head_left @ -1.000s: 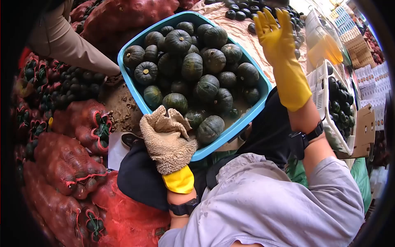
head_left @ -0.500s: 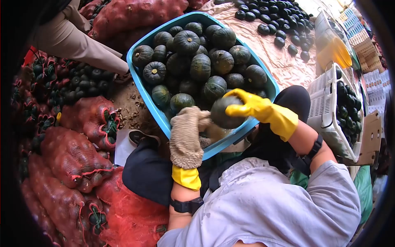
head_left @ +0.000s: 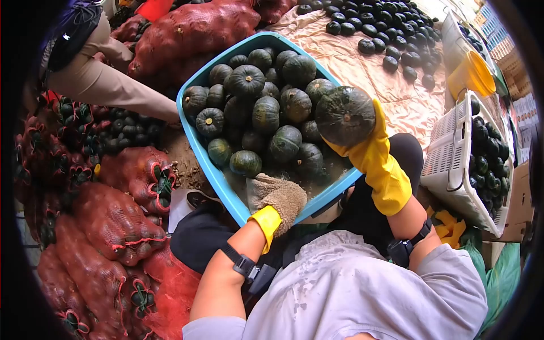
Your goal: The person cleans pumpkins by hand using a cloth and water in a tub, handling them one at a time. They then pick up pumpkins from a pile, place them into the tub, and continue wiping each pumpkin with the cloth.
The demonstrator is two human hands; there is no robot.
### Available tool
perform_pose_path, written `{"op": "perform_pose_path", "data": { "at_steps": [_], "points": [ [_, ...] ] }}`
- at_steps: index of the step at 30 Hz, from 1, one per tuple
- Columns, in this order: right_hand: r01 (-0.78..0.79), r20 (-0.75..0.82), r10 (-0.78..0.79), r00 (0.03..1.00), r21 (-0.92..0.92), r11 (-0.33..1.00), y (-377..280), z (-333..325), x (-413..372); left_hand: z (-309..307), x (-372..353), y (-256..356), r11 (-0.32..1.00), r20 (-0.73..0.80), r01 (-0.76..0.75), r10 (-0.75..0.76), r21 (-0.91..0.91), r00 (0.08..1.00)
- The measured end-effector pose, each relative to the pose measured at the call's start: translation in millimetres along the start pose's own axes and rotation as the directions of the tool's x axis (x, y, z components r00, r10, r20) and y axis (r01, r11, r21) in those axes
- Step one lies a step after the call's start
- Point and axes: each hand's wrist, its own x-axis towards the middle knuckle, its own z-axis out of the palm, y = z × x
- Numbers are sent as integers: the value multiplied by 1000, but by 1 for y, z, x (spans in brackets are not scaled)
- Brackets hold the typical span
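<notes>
A large dark green pumpkin (head_left: 345,116) rests in my right hand (head_left: 368,150), whose yellow rubber glove curls around its right side and underside. I hold it raised over the right side of the blue tub (head_left: 224,192). Over the yellow glove on my left hand (head_left: 280,198) is a beige, towel-like mitt. That hand is at the tub's near corner, partly inside it, and the mitt hides its fingers. Many green pumpkins (head_left: 266,115) are heaped in the tub, with murky water showing at its near end.
Red mesh sacks (head_left: 107,218) full of produce crowd the left. A person's leg (head_left: 113,82) is beside the tub. Dark pumpkins (head_left: 396,42) lie on a pale sheet (head_left: 413,105). On the right are a white crate (head_left: 447,161) of pumpkins and a yellow bucket (head_left: 473,76).
My right hand has lifted the pumpkin up and to the right, away from the mitt. My left hand has lowered towards the tub's near corner. The view has shifted slightly.
</notes>
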Motion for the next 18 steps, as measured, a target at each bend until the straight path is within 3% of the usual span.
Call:
{"op": "perform_pose_path", "data": {
  "at_steps": [4, 5, 8, 9, 10, 11, 13, 14, 15, 16, 17, 18],
  "points": [
    [-78, -40, 86, 995, 170, 982, 2, -5, 2, 1, 10, -4, 999, -37, 48, -49, -11, 998],
    [-135, 105, 106, 989, 323, 937, 4, -11, 4, 4, 12, -7, 997, -75, 79, -80, -23, 994],
    [-118, 75, 110, 991, 122, 985, 8, 5, -4, -1, 0, -25, 940, -315, 137, -239, -312, 919],
    [-127, 71, 120, 990, 104, 986, 9, 8, -6, -7, -6, -33, 718, -328, 71, -401, -693, 855],
    [-143, 64, 138, 988, 88, 986, 14, 10, -11, -13, -11, -35, 60, -126, -111, -548, -992, 827],
    [-77, 18, 77, 997, -3, 997, 24, 15, -15, -24, -16, -40, -621, 122, -277, -521, -733, 844],
    [40, -44, -49, 998, -188, 981, 53, 30, -21, -15, -17, -50, -199, -202, -419, -648, -886, 735],
    [210, 136, -173, 975, -335, 918, 79, 13, -15, -8, -21, -50, -205, -274, -519, -660, -830, 699],
    [157, 124, -101, 987, -614, 773, 93, 28, -23, -2, -24, -49, -210, -345, -612, -668, -762, 659],
    [368, 345, -141, 928, -787, 495, 116, 37, -24, 3, -25, -43, -428, -329, -719, -681, -547, 655],
    [561, 553, -95, 828, -814, 148, 135, 47, -21, 6, -23, -36, -596, -318, -758, -688, -265, 653],
    [560, 554, -106, 826, -827, 40, 145, 47, -10, 5, -23, -44, -494, -407, -789, -677, -367, 613]
  ]
}}
